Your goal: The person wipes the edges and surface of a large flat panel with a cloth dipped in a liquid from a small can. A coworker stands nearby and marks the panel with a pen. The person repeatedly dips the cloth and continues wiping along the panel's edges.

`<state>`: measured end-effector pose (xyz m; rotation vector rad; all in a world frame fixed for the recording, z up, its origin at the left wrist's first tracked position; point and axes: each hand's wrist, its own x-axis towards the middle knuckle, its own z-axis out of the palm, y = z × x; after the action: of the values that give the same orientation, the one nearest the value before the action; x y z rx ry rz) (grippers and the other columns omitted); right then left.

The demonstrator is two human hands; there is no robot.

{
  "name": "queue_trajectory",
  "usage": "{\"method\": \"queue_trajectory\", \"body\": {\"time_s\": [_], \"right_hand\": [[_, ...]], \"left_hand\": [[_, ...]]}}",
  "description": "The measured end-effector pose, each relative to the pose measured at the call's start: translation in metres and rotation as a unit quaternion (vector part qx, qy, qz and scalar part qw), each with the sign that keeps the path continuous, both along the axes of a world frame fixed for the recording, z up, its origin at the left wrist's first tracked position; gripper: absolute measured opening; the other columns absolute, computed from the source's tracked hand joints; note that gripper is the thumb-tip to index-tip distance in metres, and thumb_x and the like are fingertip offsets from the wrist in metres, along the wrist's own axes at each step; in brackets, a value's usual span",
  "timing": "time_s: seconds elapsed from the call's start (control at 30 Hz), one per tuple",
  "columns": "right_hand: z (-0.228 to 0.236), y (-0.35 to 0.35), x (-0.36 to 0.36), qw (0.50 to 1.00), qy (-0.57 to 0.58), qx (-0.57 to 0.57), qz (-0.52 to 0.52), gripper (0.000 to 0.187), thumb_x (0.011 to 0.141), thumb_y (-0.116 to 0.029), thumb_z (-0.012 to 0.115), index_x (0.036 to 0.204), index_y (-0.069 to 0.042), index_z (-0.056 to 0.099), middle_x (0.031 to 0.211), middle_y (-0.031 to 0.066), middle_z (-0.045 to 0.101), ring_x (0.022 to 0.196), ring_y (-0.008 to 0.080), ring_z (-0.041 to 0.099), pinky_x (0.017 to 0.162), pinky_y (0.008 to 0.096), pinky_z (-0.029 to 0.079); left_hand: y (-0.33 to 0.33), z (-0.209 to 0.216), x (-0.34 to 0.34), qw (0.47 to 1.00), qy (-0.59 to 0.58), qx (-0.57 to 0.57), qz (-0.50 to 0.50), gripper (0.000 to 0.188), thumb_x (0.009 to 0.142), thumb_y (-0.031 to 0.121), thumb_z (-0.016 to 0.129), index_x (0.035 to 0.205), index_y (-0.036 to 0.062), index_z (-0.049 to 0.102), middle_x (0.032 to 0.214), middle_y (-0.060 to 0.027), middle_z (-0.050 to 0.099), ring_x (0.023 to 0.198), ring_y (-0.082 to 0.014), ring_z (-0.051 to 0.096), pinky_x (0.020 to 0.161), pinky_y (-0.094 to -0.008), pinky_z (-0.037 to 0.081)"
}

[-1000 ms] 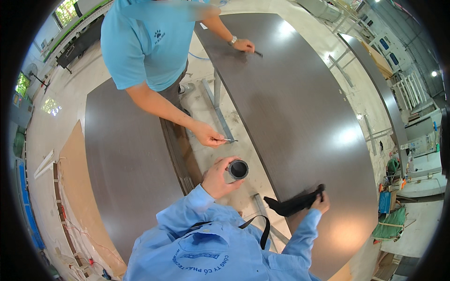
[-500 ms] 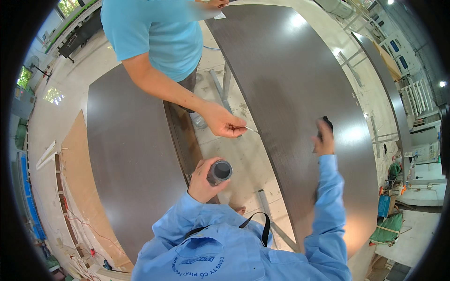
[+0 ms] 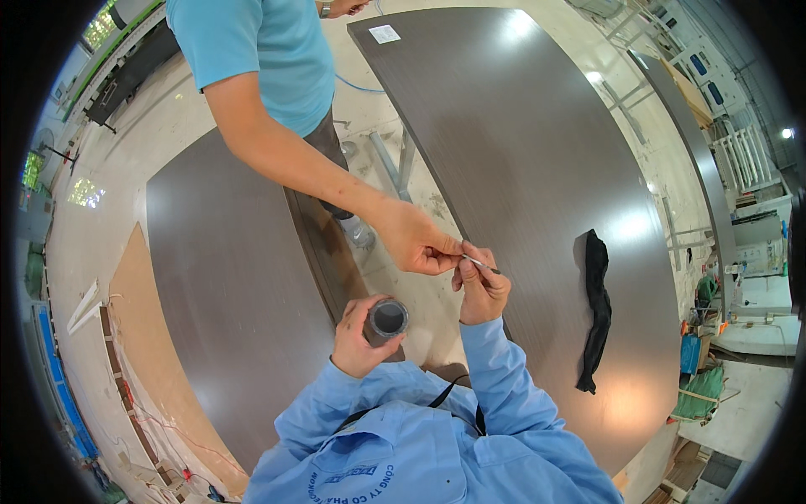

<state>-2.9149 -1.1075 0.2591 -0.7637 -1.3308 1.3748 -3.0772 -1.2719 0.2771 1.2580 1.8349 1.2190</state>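
Wrapped around a round, open-topped grey cup, my left hand holds it upright between the two dark panels. My right hand is closed, pinching a thin pale stick with a dark tip between thumb and fingers. A co-worker's hand grips the other end of the same stick, touching my fingertips. The stick is partly hidden by fingers. To the right, a long, crumpled black cloth lies on the right dark panel, apart from both my hands.
A co-worker in a light blue shirt stands across the gap. The left dark panel lies beside me. Metal stand legs show in the gap. A white paper label lies on the right panel's far corner.
My right hand has left the right panel, where the black cloth now lies, and moved left to take hold of the stick in the co-worker's hand. My left hand still holds the cup.
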Motion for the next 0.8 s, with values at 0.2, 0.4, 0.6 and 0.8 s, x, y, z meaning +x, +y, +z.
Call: {"method": "queue_trajectory", "body": {"time_s": [0.2,0.4,0.6,0.8], "right_hand": [[0.025,0.025,-0.019,0.996,0.080,0.032,-0.037,0.010,0.102,-0.004,0.065,0.100,0.003,0.071,0.106,0.0145,0.070,0.071,0.0133,0.064,0.058,0.0246,0.052],[0.005,0.085,-0.014,0.983,-0.026,-0.180,-0.014,0.016,0.104,-0.011,0.064,0.101,0.004,0.069,0.087,0.0118,0.074,0.065,0.0124,0.067,0.055,0.0252,0.054],[-0.072,0.090,-0.060,0.958,-0.042,-0.284,-0.013,0.016,0.098,-0.012,0.072,0.104,0.003,0.073,0.088,0.0089,0.074,0.078,0.0146,0.073,0.066,0.0285,0.063],[-0.106,0.129,-0.136,0.938,-0.124,-0.310,-0.087,0.017,0.095,-0.013,0.075,0.102,0.002,0.074,0.089,0.0089,0.074,0.081,0.0163,0.074,0.064,0.0302,0.063]], "left_hand": [[0.027,0.008,-0.016,1.000,0.010,-0.001,0.005,0.062,0.071,0.011,0.088,0.128,0.0069,0.063,0.122,-0.0108,0.070,0.114,-0.0318,0.063,0.099,-0.0410,0.052],[0.052,0.006,-0.030,0.999,0.043,0.016,0.024,0.062,0.072,0.010,0.088,0.129,0.0081,0.063,0.123,-0.0102,0.069,0.113,-0.0304,0.065,0.098,-0.0403,0.053],[0.094,0.003,-0.075,0.999,0.048,0.009,-0.006,0.062,0.074,0.008,0.086,0.131,0.0067,0.061,0.126,-0.0104,0.069,0.116,-0.0276,0.066,0.099,-0.0382,0.053],[0.181,-0.018,-0.154,0.994,0.006,0.025,-0.106,0.064,0.074,0.009,0.086,0.132,0.0061,0.060,0.129,-0.0109,0.068,0.118,-0.0290,0.064,0.101,-0.0394,0.052]]}}
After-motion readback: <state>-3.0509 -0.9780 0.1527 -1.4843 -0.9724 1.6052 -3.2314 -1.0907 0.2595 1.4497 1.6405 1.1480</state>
